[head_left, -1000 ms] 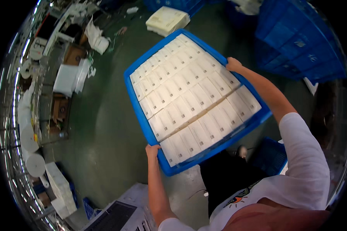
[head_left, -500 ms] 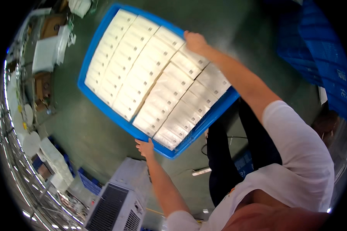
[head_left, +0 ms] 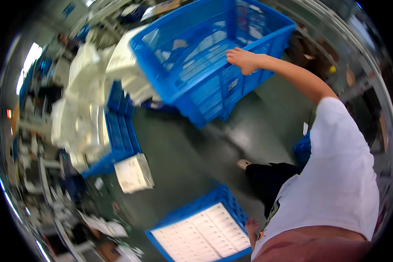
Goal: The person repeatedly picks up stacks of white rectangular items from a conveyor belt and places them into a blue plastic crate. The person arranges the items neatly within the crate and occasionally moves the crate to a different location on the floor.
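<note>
My right hand (head_left: 244, 59) reaches out at arm's length and grips the near rim of a large empty blue mesh crate (head_left: 196, 83), which is tilted toward me. A flat blue tray (head_left: 179, 216) packed with rows of white boxes (head_left: 203, 238) hangs low by my left side. My left hand (head_left: 251, 229) is on its right edge and appears to hold it. My left forearm is hidden behind my white shirt.
Blue crates (head_left: 118, 131) heaped with white packages stand on the left. A white box (head_left: 134, 173) lies on the green floor below them. My foot (head_left: 243, 164) is planted mid-floor. Another blue crate (head_left: 303, 149) sits by my right leg. Cluttered shelving runs along the far left.
Both hands held the tray of white boxes up in front of me. Now only my left hand is at it, low by my side. My right hand has moved onto the empty crate's rim.
</note>
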Demonstrator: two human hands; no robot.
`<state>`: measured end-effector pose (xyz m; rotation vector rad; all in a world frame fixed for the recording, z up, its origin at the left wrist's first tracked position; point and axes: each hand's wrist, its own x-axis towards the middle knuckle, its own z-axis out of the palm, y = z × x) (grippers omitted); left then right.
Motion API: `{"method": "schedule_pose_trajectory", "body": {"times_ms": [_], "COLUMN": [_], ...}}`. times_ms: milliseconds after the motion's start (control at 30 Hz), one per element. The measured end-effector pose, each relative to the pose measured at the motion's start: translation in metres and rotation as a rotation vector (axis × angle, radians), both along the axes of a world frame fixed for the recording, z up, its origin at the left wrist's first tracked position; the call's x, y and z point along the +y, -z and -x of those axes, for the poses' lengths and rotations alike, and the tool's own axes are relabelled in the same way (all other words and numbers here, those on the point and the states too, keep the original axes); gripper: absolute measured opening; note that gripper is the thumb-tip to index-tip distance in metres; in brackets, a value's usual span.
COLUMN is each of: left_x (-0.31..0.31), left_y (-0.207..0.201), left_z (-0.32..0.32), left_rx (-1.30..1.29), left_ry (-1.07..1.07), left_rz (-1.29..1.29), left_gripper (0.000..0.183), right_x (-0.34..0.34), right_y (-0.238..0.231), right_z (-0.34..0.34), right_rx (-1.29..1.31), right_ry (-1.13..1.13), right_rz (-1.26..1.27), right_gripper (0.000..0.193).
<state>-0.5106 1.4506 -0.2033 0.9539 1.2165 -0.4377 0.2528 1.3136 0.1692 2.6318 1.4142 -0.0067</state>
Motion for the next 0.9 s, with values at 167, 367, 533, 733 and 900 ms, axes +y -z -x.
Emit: {"method": "schedule_pose_trajectory", "body": {"times_ms": [167, 367, 533, 733, 900], "left_x": [0.146, 0.082, -0.021, -0.087, -0.132], "left_y": [-0.049, -0.138, -0.071, -0.017, 0.012], "left_z": [-0.199, -0.346, -0.325, -0.205, -0.131], "left_rx": [-0.142, -0.383, -0.024, 0.121, 0.243], "left_ry": [0.126, 0.051, 0.012, 0.277, 0.245], "left_rz": [-0.386, 0.171, 0.636, 0.606, 0.648], "left_gripper": [0.028, 0.043, 0.047, 0.049, 0.050], "right_x": [-0.008, 0.035, 0.012, -0.049, -0.165], "right_y": [0.017, 0.027, -0.080, -0.075, -0.063], "right_z": [-0.051, 0.067, 0.186, 0.412, 0.542], "right_rx": [-0.037, -0.087, -0.116, 0.016, 0.007], "right_ry": [0.439, -0.050, 0.003, 0.062, 0.280], "right_rz": [-0.096, -0.222, -0.356, -0.076, -0.233], "right_gripper": [0.010, 0.013, 0.024, 0.032, 0.018]}}
